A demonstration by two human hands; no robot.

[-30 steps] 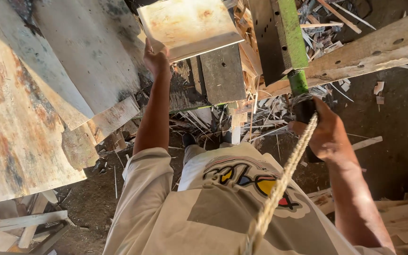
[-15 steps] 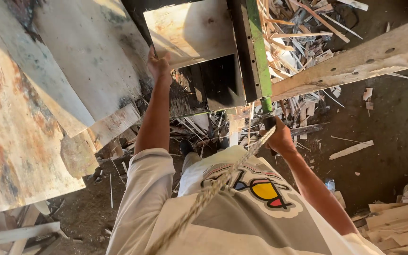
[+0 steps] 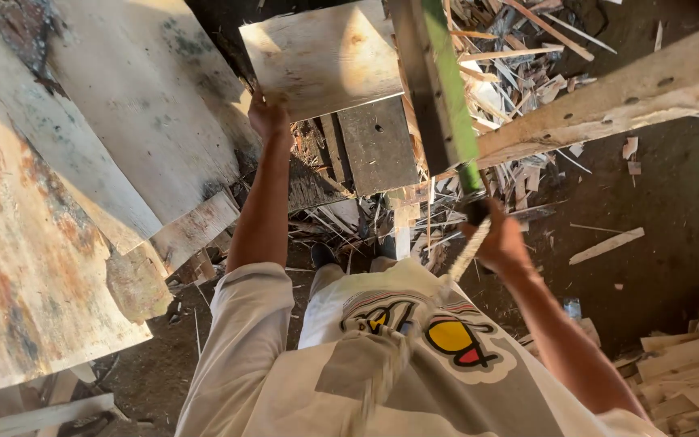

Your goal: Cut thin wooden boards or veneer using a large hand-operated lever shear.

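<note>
My left hand grips the near corner of a pale square plywood board and holds it up in front of me. My right hand is closed around the dark grip of a long green-handled tool that reaches up and away from me. A braided rope hangs from beside that grip and swings blurred across my white printed shirt.
Large weathered plywood sheets lean at the left. A long rough timber beam crosses the upper right. A dark plank lies ahead. Splintered wood scraps litter the dirt floor, and stacked offcuts sit at the lower right.
My right hand with the green tool has shifted left then back right, the rope swinging across my shirt. The board in my left hand stays raised.
</note>
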